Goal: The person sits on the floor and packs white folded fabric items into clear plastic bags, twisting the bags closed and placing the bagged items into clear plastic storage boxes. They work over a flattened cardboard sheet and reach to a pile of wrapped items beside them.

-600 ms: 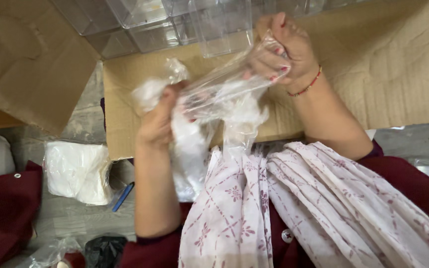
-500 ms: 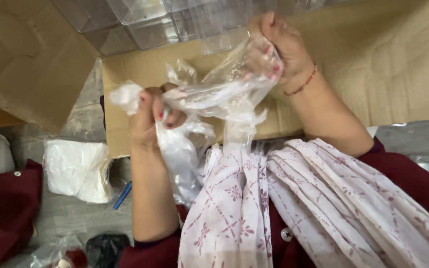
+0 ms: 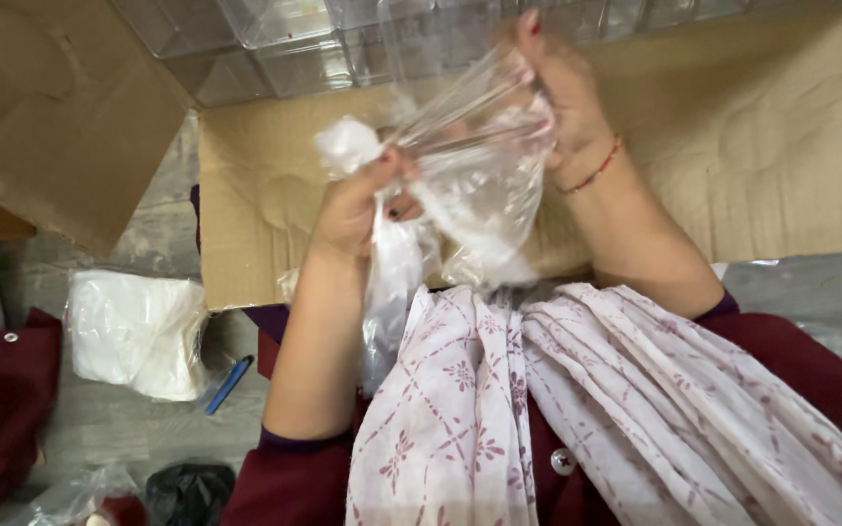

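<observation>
While the left hand (image 3: 353,209) is pinching the clear plastic bag (image 3: 479,185) and the right hand (image 3: 562,102) is gripping its top, both sets of fingers clenched on the film, pulling evenly — not jerking — is looking wisest.

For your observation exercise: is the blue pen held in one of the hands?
No, the blue pen lies on the floor beside a white bundle.

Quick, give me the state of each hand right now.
Left hand: closed on the crumpled clear plastic bag.
Right hand: gripping the same bag's upper edge.
</observation>
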The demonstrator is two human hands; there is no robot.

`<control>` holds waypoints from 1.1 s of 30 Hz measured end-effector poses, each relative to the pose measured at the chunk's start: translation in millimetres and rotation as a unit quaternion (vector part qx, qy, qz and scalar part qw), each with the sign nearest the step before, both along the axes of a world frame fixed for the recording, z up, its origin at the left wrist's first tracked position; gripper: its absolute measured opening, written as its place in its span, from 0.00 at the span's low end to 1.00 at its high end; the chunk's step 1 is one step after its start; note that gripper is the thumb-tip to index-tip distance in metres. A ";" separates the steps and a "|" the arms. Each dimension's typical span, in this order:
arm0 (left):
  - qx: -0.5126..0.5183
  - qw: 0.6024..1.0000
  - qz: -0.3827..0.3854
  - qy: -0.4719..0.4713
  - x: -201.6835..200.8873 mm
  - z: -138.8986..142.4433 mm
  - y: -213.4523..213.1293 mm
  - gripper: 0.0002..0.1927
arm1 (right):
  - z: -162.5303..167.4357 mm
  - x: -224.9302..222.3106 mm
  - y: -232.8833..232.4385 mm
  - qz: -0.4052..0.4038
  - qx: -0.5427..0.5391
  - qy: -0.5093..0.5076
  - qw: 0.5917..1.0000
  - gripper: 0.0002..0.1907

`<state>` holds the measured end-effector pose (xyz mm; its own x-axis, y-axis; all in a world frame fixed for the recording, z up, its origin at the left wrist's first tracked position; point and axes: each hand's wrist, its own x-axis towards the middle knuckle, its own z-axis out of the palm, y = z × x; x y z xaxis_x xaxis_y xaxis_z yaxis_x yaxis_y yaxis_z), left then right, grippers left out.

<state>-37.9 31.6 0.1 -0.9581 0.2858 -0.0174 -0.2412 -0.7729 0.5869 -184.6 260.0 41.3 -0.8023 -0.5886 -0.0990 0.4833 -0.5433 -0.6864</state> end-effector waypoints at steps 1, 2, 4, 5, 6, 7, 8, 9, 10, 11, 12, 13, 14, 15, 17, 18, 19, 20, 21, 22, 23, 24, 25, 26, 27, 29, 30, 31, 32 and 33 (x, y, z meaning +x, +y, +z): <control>-0.013 0.999 0.035 -0.008 4.2 -1.1 -1.9 0.14 | 0.5 5.7 -0.5 0.072 -0.071 0.020 0.995 0.20; -0.027 0.997 0.070 -0.014 8.5 0.6 -4.4 0.15 | 0.9 8.6 0.2 0.139 -0.142 0.044 0.979 0.23; -0.021 0.993 0.112 -0.013 14.6 7.4 -10.2 0.15 | 3.9 -2.0 13.2 0.191 -0.245 0.009 0.951 0.20; -0.003 0.993 0.118 -0.007 17.4 13.3 -20.0 0.13 | 2.8 -8.3 18.6 0.216 -0.295 -0.006 0.931 0.19; 0.014 0.992 0.123 -0.001 16.4 16.3 -26.6 0.11 | -1.9 -12.3 20.0 0.154 -0.232 0.025 0.960 0.13; -0.100 0.978 0.177 -0.037 7.9 13.5 -25.4 0.12 | -8.7 -15.8 20.5 0.090 -0.168 0.054 0.980 0.06; -0.211 0.947 0.231 -0.072 -6.4 7.3 -20.1 0.13 | -17.4 -19.2 18.2 0.018 -0.121 0.107 0.987 0.05; -0.318 0.900 0.281 -0.104 -23.6 2.2 -15.5 0.15 | -25.7 -22.7 15.7 -0.055 -0.063 0.154 0.985 0.04; -0.380 0.858 0.337 -0.075 -47.1 -1.5 -12.0 0.14 | -33.1 -29.4 6.7 -0.135 -0.021 0.225 0.965 0.08; -0.437 0.809 0.390 -0.048 -74.4 -2.4 -11.1 0.15 | -38.1 -38.6 -5.2 -0.202 0.031 0.269 0.941 0.10; -0.502 0.746 0.436 0.018 -97.9 -1.2 -13.7 0.16 | -41.5 -46.8 -17.2 -0.269 0.089 0.304 0.910 0.12; -0.560 0.673 0.476 0.085 -118.2 -0.2 -14.3 0.17 | -42.8 -56.1 -31.2 -0.324 0.154 0.315 0.879 0.11; -0.513 0.729 0.451 0.044 -134.2 0.5 -11.8 0.18 | -42.2 -60.9 -39.4 -0.379 0.215 0.324 0.840 0.11; -0.463 0.779 0.422 0.006 -143.7 0.6 -7.2 0.19 | -40.3 -62.8 -43.3 -0.356 0.202 0.320 0.854 0.06; -0.376 0.840 0.384 -0.069 -142.9 2.8 -2.3 0.23 | -32.3 -59.2 -42.4 -0.308 0.170 0.313 0.882 0.05; -0.342 0.853 0.378 -0.109 -131.5 2.3 3.0 0.28 | -27.1 -54.1 -36.0 -0.261 0.150 0.269 0.915 0.08; -0.284 0.892 0.343 -0.078 -117.5 2.9 3.5 0.26 | -22.3 -45.0 -23.7 -0.209 0.131 0.220 0.944 0.12; -0.225 0.924 0.306 -0.052 -99.0 2.4 3.6 0.24 | -18.1 -34.7 -13.4 -0.154 0.114 0.163 0.968 0.15; -0.163 0.949 0.269 -0.030 -79.9 1.7 4.9 0.22 | -14.5 -25.4 -5.5 -0.109 0.097 0.165 0.975 0.13; -0.142 0.954 0.260 -0.051 -62.5 1.9 6.6 0.21 | -11.0 -16.8 1.8 -0.064 0.080 0.166 0.981 0.12; -0.122 0.958 0.252 -0.068 -49.1 4.6 6.0 0.21 | -8.1 -10.3 4.3 -0.021 0.061 0.172 0.983 0.12; -0.102 0.961 0.243 -0.080 -38.2 8.5 6.1 0.21 | -5.9 -5.7 4.3 -0.015 0.048 0.186 0.981 0.13; -0.153 0.948 0.271 -0.065 -28.2 13.2 6.5 0.19 | -4.1 -3.1 3.1 -0.010 0.036 0.201 0.979 0.14; -0.203 0.932 0.297 -0.049 -19.4 18.7 6.8 0.18 | -3.2 -2.1 0.9 -0.006 0.023 0.216 0.976 0.16; -0.252 0.912 0.321 -0.030 -14.0 24.2 6.1 0.17 | -3.2 -3.4 -1.9 0.013 0.019 0.178 0.984 0.18; -0.480 0.813 0.305 -0.122 -10.4 33.7 -0.8 0.15 | -7.7 -7.0 -6.4 0.047 0.015 0.103 0.993 0.22; -0.582 0.742 0.289 -0.165 -11.4 35.6 -5.4 0.15 | -12.8 -7.7 -7.5 0.071 0.009 0.093 0.993 0.19; -0.548 0.769 0.316 -0.088 -14.7 34.5 -10.2 0.14 | -20.9 -6.1 -10.0 0.094 0.001 0.083 0.992 0.18; -0.510 0.790 0.340 -0.008 -21.5 30.8 -16.3 0.13 | -29.5 -6.2 -10.9 0.116 -0.010 0.076 0.990 0.18; -0.467 0.805 0.359 0.071 -29.6 24.1 -21.4 0.13 | -39.8 -6.0 -12.4 0.198 -0.042 0.036 0.979 0.21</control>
